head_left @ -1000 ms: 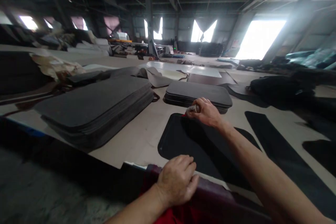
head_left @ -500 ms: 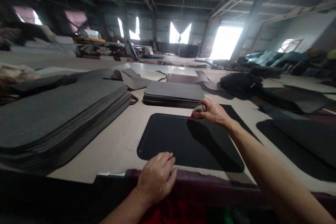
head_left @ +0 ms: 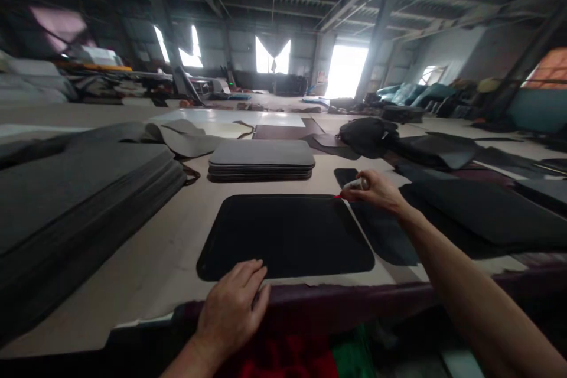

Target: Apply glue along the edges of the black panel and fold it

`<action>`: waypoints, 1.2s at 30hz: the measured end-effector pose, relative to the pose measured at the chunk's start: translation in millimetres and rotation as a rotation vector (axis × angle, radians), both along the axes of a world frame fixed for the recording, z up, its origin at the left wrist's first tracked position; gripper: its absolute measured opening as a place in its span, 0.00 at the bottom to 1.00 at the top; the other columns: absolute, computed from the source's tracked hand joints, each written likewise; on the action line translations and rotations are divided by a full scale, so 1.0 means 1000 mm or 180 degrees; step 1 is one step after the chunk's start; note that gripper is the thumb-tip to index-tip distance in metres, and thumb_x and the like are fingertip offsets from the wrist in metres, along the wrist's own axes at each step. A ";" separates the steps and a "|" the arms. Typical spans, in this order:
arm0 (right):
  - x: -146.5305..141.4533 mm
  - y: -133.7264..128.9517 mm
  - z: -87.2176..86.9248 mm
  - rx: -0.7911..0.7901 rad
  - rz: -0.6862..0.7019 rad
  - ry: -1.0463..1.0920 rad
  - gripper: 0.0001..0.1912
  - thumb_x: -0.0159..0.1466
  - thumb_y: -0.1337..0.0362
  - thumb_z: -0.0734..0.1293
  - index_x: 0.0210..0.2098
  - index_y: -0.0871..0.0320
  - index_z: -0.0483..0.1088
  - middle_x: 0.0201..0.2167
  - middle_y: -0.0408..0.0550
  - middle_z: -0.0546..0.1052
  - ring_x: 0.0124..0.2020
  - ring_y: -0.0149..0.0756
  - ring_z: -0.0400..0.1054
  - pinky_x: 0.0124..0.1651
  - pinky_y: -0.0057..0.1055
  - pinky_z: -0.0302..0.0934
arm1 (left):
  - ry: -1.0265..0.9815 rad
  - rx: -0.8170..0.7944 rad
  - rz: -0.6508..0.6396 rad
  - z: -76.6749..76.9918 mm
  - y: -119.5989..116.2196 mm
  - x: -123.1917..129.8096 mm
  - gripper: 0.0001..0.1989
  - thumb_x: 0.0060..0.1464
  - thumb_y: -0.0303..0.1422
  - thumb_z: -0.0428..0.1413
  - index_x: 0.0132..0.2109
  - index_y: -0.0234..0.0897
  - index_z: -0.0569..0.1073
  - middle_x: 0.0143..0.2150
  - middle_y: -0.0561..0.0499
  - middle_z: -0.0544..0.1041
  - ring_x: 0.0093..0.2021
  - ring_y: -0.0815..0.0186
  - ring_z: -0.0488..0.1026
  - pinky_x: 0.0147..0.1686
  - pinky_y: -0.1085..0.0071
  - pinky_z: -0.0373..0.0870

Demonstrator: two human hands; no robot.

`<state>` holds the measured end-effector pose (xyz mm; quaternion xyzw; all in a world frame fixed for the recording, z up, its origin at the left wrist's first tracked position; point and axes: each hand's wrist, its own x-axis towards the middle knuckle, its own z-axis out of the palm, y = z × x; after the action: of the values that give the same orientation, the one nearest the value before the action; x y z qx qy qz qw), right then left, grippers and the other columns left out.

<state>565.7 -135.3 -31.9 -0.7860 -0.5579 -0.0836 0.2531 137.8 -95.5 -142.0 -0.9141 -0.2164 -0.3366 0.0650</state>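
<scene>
A black rounded sheet (head_left: 283, 236) lies flat on the pale table (head_left: 172, 254). My right hand (head_left: 376, 189) is closed round a small whitish bottle (head_left: 355, 184) with a red tip, which touches the sheet near its far right corner. At the sheet's near left edge rests my left hand (head_left: 237, 301), its fingers close together on the edge and the thumb a little apart; it holds nothing that I can see. Just beyond the sheet stands a stack of grey rounded sheets (head_left: 261, 156).
On the left is a tall stack of large dark grey sheets (head_left: 88, 201). Dark pieces (head_left: 491, 207) lie at the right, with a black bundle (head_left: 367, 133) behind them. Purple material (head_left: 319, 307) runs along the near table edge.
My right hand has moved the bottle's red tip rightward along the far edge of the black sheet to its right corner. The view has turned right; my left hand stays at the near edge.
</scene>
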 end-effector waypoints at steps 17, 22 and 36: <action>-0.006 -0.050 0.022 -0.0314 0.0038 0.0039 0.22 0.54 0.50 0.72 0.43 0.55 0.72 0.38 0.48 0.75 0.38 0.43 0.69 0.38 0.34 0.59 | 0.0103 0.0145 0.0020 0.000 0.002 0.000 0.13 0.66 0.34 0.51 0.50 0.35 0.77 0.50 0.44 0.81 0.49 0.55 0.78 0.47 0.58 0.79; -0.017 -0.072 0.025 -0.0419 0.0035 0.0100 0.21 0.54 0.50 0.72 0.43 0.54 0.72 0.38 0.47 0.76 0.38 0.43 0.70 0.38 0.34 0.59 | 0.0141 0.0156 -0.0004 0.000 0.003 0.001 0.13 0.67 0.34 0.51 0.50 0.35 0.77 0.50 0.44 0.81 0.50 0.55 0.78 0.48 0.58 0.78; -0.059 -0.145 0.021 -0.0341 -0.0054 0.0571 0.24 0.55 0.43 0.74 0.42 0.52 0.72 0.35 0.44 0.74 0.35 0.40 0.70 0.35 0.33 0.61 | 0.0185 0.0214 0.0000 0.001 0.002 0.001 0.14 0.67 0.35 0.51 0.49 0.34 0.78 0.49 0.44 0.81 0.49 0.55 0.77 0.46 0.59 0.78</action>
<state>507.1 -280.1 -11.2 -0.8074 -0.5299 0.0148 0.2589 138.8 -93.7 -140.6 -0.9208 -0.2030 -0.3169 0.1020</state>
